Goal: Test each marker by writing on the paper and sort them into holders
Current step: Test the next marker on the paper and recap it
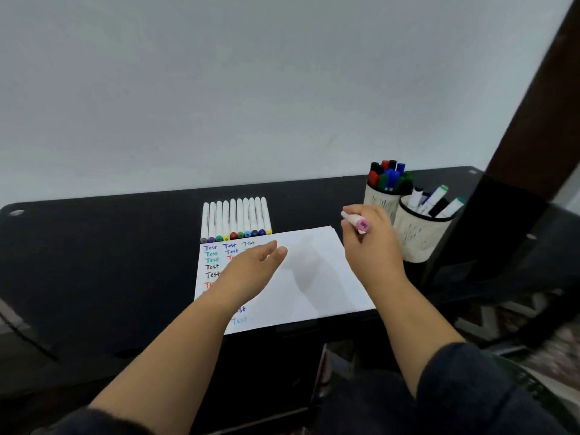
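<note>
A white sheet of paper [317,277] lies on the black desk, its left part covered with the word "Test" in several colours. My left hand [251,268] hovers over that writing, fingers straight and relaxed, holding nothing. My right hand [372,237] grips a capped pink marker [357,222] above the paper's right edge. A row of several white markers [235,219] with coloured caps lies just beyond the paper. Two pale holders stand at the right: the far holder [378,199] holds dark-capped markers, the near holder [417,233] holds white-bodied markers.
The black desk [94,262] runs left with bare surface and ends at a pale wall. A dark wooden post [527,127] slants across the right side, close behind the holders. Patterned floor shows at lower right.
</note>
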{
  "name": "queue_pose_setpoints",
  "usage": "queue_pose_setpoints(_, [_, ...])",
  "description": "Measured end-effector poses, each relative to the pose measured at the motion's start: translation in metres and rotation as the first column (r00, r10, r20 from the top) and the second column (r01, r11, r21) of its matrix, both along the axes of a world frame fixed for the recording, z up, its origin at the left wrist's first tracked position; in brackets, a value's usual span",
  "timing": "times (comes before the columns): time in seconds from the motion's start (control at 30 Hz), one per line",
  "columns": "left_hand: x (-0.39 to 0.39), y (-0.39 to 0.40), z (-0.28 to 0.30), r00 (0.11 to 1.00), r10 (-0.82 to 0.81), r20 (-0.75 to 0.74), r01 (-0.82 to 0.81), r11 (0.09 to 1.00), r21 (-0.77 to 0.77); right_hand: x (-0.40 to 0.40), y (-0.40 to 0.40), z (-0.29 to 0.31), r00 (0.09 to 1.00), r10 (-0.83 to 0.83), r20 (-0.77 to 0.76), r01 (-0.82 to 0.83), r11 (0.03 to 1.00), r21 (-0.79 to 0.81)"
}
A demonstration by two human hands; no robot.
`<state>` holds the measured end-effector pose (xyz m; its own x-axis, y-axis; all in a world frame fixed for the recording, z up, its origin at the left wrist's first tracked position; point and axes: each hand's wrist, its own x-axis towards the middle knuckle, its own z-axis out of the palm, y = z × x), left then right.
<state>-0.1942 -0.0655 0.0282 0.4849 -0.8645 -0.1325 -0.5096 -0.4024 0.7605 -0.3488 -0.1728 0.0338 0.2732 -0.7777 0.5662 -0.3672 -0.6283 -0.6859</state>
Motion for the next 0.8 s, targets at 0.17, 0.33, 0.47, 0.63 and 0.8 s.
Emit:
queue_pose_setpoints(0.17, [-0.005, -0.047, -0.03, 0.979, -0.101, 0.179, 0.075, 0.986, 0.149, -0.034, -0.036, 0.005, 0.996, -0.071, 0.058, 0.067, 0.996, 0.062])
queue_pose_setpoints(0.33, [-0.004, -0.077, -0.051, 0.904, -0.226, 0.364, 0.151, 0.963, 0.222, -0.06, -0.058, 0.006, 0.989, -0.119, 0.084, 0.12, 0.993, -0.002])
queue_pose_setpoints(0.47, [0.002, -0.087, -0.067, 0.863, -0.276, 0.424, 0.168, 0.947, 0.273, -0.067, -0.069, 0.004, 0.986, -0.15, 0.069, 0.15, 0.989, 0.002])
queue_pose_setpoints(0.63, [0.004, -0.088, -0.081, 0.86, -0.235, 0.452, 0.14, 0.962, 0.234, -0.071, -0.085, 0.01, 0.979, -0.2, -0.037, 0.203, 0.974, 0.099])
queue_pose_setpoints(0.8, [0.004, -0.086, -0.084, 0.865, -0.203, 0.459, 0.128, 0.974, 0.189, -0.066, -0.106, 0.017, 0.951, -0.231, -0.207, 0.265, 0.952, 0.151])
